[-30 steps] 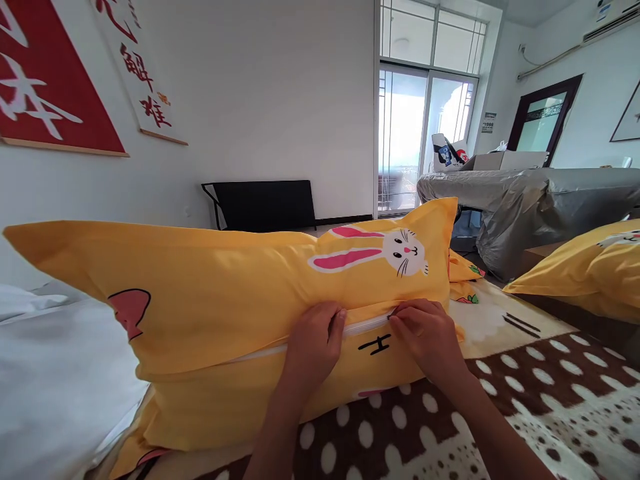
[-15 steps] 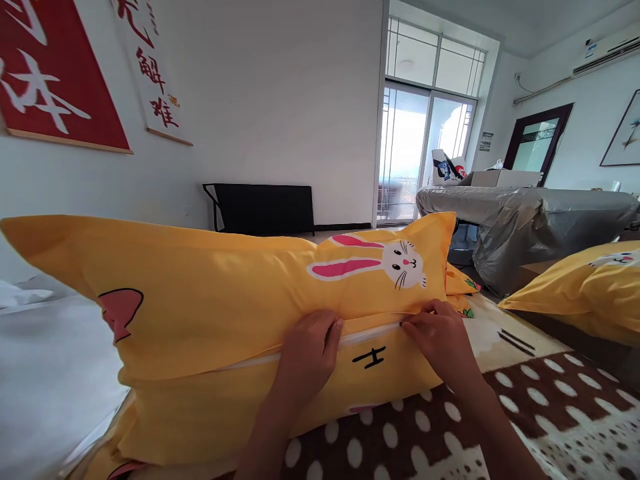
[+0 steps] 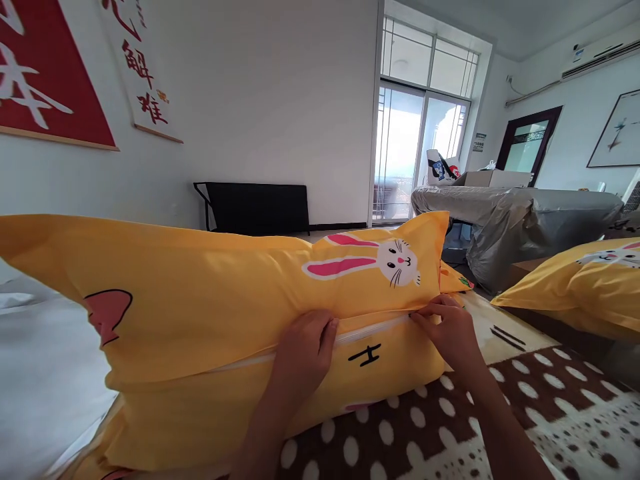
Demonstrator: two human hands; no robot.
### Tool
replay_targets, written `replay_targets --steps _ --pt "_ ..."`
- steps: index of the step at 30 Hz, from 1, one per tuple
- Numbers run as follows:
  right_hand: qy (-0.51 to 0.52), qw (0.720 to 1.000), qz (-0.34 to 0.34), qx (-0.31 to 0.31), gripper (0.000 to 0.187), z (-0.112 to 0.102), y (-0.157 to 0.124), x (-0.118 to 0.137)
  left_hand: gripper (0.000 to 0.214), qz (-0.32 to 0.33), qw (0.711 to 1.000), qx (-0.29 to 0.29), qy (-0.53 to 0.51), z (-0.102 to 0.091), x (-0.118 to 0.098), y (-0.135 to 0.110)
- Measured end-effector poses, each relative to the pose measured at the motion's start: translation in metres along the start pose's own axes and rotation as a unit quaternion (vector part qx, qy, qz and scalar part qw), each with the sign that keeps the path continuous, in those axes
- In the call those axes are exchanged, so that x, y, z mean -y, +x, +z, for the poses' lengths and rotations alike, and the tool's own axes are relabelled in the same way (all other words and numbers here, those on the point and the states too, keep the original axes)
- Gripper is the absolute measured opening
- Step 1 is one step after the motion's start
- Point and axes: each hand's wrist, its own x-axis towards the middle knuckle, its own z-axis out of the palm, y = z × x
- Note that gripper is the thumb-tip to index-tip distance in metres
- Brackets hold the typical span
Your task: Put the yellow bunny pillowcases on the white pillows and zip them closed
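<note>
A plump yellow pillow (image 3: 200,293) with a white rabbit print lies on its long side before me. Along its face runs a white zipper (image 3: 370,331), partly covered by a fabric flap. My left hand (image 3: 306,347) is closed on the pillowcase at the flap, left of the black "H" mark; its fingertips are partly hidden. Farther right, my right hand (image 3: 447,327) pinches the small dark zipper pull (image 3: 411,315) near the right end of the zipper.
Another yellow pillow (image 3: 575,287) lies at the right. Underneath is a brown blanket with white dots (image 3: 385,433). White bedding (image 3: 45,373) is at the left. Behind stand a plastic-covered table (image 3: 520,213) with boxes and a black panel (image 3: 257,208) by the wall.
My right hand has drawn the zipper pull a little to the right along the zipper. My left hand keeps its place on the pillowcase. The view has shifted slightly.
</note>
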Motion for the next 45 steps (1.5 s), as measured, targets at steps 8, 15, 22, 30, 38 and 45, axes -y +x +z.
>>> replay_targets --steps 8,15,22,30,38,45 --pt "-0.073 0.995 -0.047 -0.055 0.023 0.000 -0.004 0.007 0.032 0.009 1.000 -0.017 0.001 -0.001 -0.001 0.001" --pt "-0.111 0.991 -0.037 -0.058 0.015 0.005 -0.003 0.003 0.032 0.009 1.000 -0.013 0.002 -0.002 -0.001 0.000" --pt "-0.128 0.991 -0.012 -0.049 0.014 0.008 -0.003 -0.001 0.032 0.015 1.000 -0.018 0.009 -0.002 -0.001 0.001" --pt "-0.174 0.979 -0.024 -0.099 0.014 0.021 -0.004 -0.005 0.031 0.023 0.999 -0.020 0.015 0.000 0.001 0.000" --pt "-0.190 0.971 -0.038 -0.143 0.013 0.028 -0.005 -0.011 0.031 0.020 1.000 -0.005 0.017 0.001 0.002 -0.001" --pt "-0.161 0.984 -0.020 -0.074 0.014 0.036 -0.010 -0.013 0.030 0.015 1.000 -0.008 -0.003 -0.001 0.003 0.000"
